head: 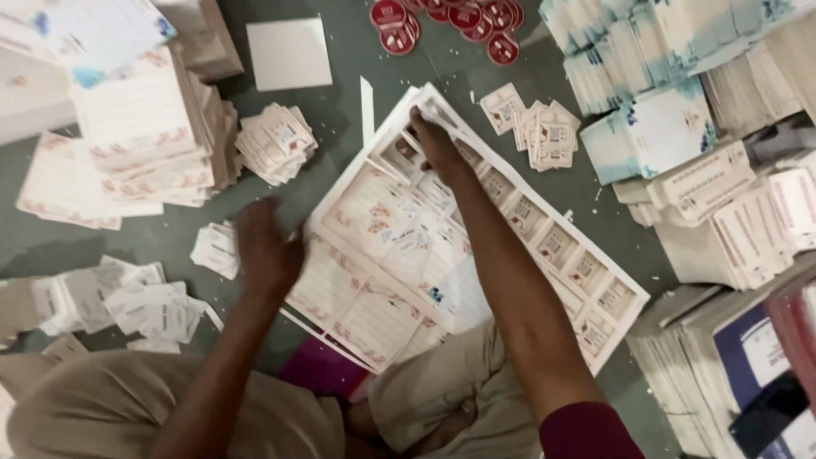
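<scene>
The die-cut sheet [399,255] lies on the floor before the person's knees, the left hand [265,251] pressing its near edge flat while the right hand [433,136] pinches the far frame, mid-stripping; next, judged, the waste border peels away carefully.

left hand [265,251] motion-blurred, its fingers indistinct, right-side paper stacks [731,217] cut by edge, label print too small

One head cam, looks steeply down from above the person's lap, close to both forearms; floor [340,127] w/ paper stacks fills frame. No 2nd view.
</scene>
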